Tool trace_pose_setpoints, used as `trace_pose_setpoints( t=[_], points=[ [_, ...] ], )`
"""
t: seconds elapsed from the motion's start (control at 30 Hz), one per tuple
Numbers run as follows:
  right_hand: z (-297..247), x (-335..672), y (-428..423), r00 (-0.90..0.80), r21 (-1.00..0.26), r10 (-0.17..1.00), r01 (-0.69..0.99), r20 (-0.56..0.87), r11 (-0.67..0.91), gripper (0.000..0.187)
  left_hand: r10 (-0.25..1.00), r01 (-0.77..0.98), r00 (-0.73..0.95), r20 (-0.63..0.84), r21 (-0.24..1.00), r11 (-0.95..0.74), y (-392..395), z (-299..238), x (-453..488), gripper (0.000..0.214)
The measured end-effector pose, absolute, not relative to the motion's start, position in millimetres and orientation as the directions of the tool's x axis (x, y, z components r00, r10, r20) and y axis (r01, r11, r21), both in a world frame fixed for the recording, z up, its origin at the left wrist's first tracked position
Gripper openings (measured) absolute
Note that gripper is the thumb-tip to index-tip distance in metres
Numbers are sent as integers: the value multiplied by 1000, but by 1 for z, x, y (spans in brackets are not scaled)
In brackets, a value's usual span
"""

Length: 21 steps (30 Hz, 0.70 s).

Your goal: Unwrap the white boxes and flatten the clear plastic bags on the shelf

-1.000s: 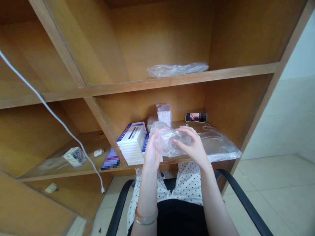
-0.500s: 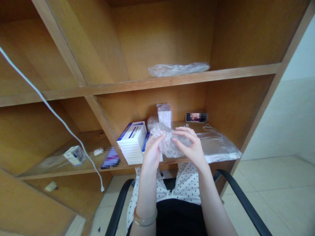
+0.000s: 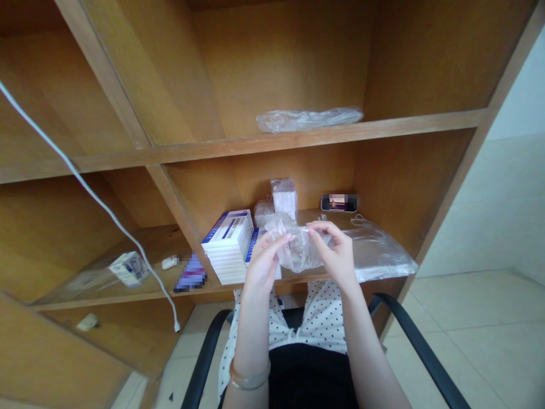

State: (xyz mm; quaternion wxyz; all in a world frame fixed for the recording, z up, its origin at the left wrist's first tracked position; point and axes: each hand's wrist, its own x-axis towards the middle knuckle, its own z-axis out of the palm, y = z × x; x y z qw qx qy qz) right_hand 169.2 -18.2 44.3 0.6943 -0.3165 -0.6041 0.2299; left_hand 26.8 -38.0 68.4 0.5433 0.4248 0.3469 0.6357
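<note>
A crumpled clear plastic bag (image 3: pixel 300 253) is between my two hands, just above the shelf's front edge. My left hand (image 3: pixel 264 258) grips its left side between thumb and fingers. At its upper right, my right hand (image 3: pixel 334 245) pinches the film between thumb and forefinger. Left of my hands stands a neat stack of white and blue boxes (image 3: pixel 229 247), with another blue-marked box (image 3: pixel 254 241) partly hidden beside it. Behind the bag are white items in clear wrap (image 3: pixel 284 199). A flat pile of clear bags (image 3: pixel 378 250) lies to the right of my right hand.
A phone (image 3: pixel 339 203) leans at the back of the shelf. More clear plastic (image 3: pixel 309 119) lies on the upper shelf (image 3: pixel 404 121). A white cable (image 3: pixel 106 210) hangs at left, before a small box (image 3: pixel 129 268). Black chair armrests (image 3: pixel 419 346) flank me.
My right hand's fingers, spread before, have closed into a pinch on the plastic bag. The bag has shifted slightly and its upper edge is drawn between my hands.
</note>
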Motion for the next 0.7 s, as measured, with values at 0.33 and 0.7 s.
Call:
trace_pose_setpoints(
  t=[0.33,0.7],
  points=[
    [44,168,-17,131,-777,778,-70,614,625,20,989,-420,-114,97,897,-136,-39,70,27,26],
    [42,174,-12,530,-737,715,-224,457,637,25,982,-448,-140,128,876,-178,-39,68,12,19]
  ],
)
